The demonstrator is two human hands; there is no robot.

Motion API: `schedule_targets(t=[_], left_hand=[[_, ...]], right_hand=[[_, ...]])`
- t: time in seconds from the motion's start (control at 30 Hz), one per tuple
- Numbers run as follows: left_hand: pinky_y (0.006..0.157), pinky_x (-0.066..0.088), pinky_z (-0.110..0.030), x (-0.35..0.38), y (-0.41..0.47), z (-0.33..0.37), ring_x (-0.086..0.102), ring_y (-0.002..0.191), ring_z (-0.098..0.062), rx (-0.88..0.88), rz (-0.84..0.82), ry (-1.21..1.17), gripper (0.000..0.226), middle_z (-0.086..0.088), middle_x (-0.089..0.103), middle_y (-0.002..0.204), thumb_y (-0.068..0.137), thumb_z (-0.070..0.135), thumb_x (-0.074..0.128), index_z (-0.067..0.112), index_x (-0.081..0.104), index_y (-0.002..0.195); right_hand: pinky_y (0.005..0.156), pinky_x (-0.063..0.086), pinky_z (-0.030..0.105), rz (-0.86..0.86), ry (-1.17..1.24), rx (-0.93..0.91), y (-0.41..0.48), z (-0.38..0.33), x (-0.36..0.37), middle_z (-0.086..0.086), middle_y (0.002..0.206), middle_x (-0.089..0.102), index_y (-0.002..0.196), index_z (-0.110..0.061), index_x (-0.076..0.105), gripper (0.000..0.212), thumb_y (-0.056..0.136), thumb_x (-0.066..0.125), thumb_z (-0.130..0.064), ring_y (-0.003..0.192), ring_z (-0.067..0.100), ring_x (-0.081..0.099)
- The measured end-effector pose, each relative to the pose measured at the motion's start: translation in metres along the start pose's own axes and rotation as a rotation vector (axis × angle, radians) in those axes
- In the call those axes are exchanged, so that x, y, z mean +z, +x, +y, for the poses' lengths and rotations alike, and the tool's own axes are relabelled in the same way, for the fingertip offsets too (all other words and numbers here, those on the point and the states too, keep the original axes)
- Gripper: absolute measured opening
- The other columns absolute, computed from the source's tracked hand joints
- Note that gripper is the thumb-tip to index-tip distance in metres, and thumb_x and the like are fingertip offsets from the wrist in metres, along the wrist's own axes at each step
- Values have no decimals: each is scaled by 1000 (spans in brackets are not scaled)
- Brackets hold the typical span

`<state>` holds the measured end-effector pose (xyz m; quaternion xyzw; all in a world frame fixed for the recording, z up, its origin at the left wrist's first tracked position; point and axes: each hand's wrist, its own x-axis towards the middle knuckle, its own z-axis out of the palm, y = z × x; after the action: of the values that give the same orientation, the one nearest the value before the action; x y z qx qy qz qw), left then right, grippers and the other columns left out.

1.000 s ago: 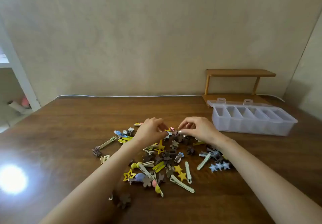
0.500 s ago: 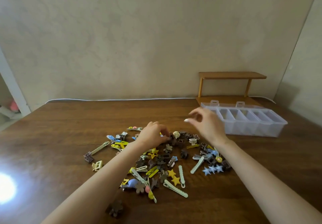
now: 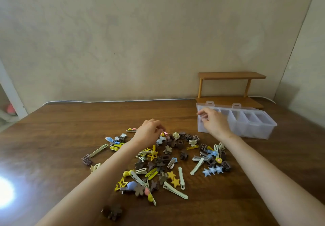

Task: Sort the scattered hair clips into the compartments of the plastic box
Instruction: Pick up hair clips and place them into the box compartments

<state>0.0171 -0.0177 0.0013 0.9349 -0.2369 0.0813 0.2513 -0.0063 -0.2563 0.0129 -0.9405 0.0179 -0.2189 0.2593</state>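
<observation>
Right hand (image 3: 213,123): over the end compartment of the clear plastic box with a row of compartments (image 3: 260,129), the end nearest the clip pile. Fingers loosely curled and parted, nothing seen between them.

Left hand (image 3: 148,131): well left of the box, knuckles up, fingers curled down onto the pile's far edge beside a small pink clip (image 3: 165,134). Cannot tell if it pinches anything.

Scattered hair clips (image 3: 168,162), brown, yellow, blue and cream: heaped left of the box and nearer me on the dark wooden counter (image 3: 70,129).

Small two-tier wooden shelf (image 3: 230,75): directly behind the box.
</observation>
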Motion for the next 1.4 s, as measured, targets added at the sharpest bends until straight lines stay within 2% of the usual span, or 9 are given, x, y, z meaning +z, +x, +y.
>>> schedule_targets(t=[0.17,0.37,0.53,0.7,0.87,0.97,1.1,1.3,1.4], left_hand=[[90,44,-34,-2,2,1,48,109,-18,5,13,-17,20,-1,61,111,94,15,47,16,65,101],[83,49,-34,1,4,3,54,98,-18,37,-1,-9,6,1,63,97,88,20,59,18,64,91],[78,46,-27,0,4,3,54,93,-17,42,119,-95,10,1,58,96,86,14,60,14,56,96],[73,49,-32,-1,1,3,54,83,-16,-6,190,-197,30,1,55,94,87,11,59,13,41,110],[78,53,-31,-2,4,-1,57,88,-15,8,128,-62,37,1,55,98,89,18,57,23,47,125],[78,53,-32,1,6,-1,56,92,-15,-15,94,22,32,2,53,101,89,25,58,24,53,120],[67,45,-24,1,5,4,51,85,-9,8,172,74,25,4,57,101,87,29,62,21,58,110],[63,40,-25,1,10,10,50,77,-12,-29,242,121,21,3,62,94,83,29,67,16,59,98],[64,40,-26,2,14,14,51,78,-13,-49,226,103,21,5,59,90,83,29,67,16,60,99]], right_hand=[[89,50,40,-125,69,-107,10,-26,11,4,112,64,109,-19,61,35,93,37,2,104,17,60],[84,53,45,-261,136,-165,11,-60,27,4,114,60,115,-25,58,37,94,37,-1,107,19,57],[82,53,35,-395,205,-227,4,-82,28,3,116,59,123,-25,52,35,96,41,-5,94,14,57],[71,43,24,-202,221,-283,-1,-80,8,-3,103,61,105,-22,61,21,89,56,-8,77,1,51],[71,50,27,-557,-86,-273,-15,-54,-10,-7,102,57,89,-34,66,37,83,60,2,86,5,52],[71,45,24,-542,-153,-323,-23,-49,-6,-6,109,53,95,-36,65,40,82,61,2,91,6,48],[78,40,27,-487,-225,-378,-27,-45,0,-7,106,54,103,-33,65,30,79,73,-18,95,8,46],[81,44,30,-424,-180,-408,-29,-36,9,-4,103,55,98,-28,67,21,78,73,-26,97,12,48],[73,42,25,-402,-17,-314,-28,-32,9,-8,93,59,86,-26,65,14,76,75,-23,85,8,51]])
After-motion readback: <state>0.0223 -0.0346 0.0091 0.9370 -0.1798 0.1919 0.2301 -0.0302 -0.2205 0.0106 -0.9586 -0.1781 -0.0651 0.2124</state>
